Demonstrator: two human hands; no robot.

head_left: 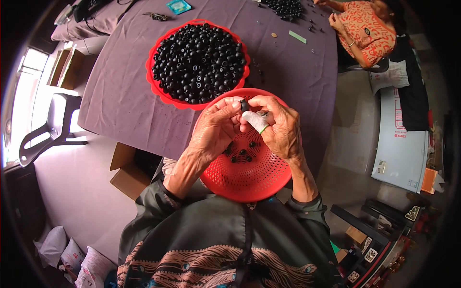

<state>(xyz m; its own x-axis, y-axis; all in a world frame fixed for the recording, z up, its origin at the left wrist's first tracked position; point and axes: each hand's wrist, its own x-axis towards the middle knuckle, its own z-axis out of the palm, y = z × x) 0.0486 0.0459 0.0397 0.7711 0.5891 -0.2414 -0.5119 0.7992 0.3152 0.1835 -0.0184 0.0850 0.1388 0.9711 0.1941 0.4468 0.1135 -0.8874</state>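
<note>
Above a red perforated basket (230,180) on my lap, both my hands meet at a small round black piece (244,105). My left hand (216,126) pinches it between thumb and fingers. From the other side my right hand (281,127) closes on it, its thumb in a white cloth finger cover (255,121) with a green edge. Whether a tool sits in my right fingers is hidden. Several loose black pieces (242,152) lie at the bottom of the basket. Just beyond, a red scalloped tray (152,81) is heaped with round black pieces (197,62), a few showing white rings.
A purple cloth covers the table (120,91). At its far side lie a black heap (284,8), a green strip (297,37) and a blue packet (178,6). Another person (365,33) sits far right. A cardboard box (129,173) and a plastic chair (55,125) stand left.
</note>
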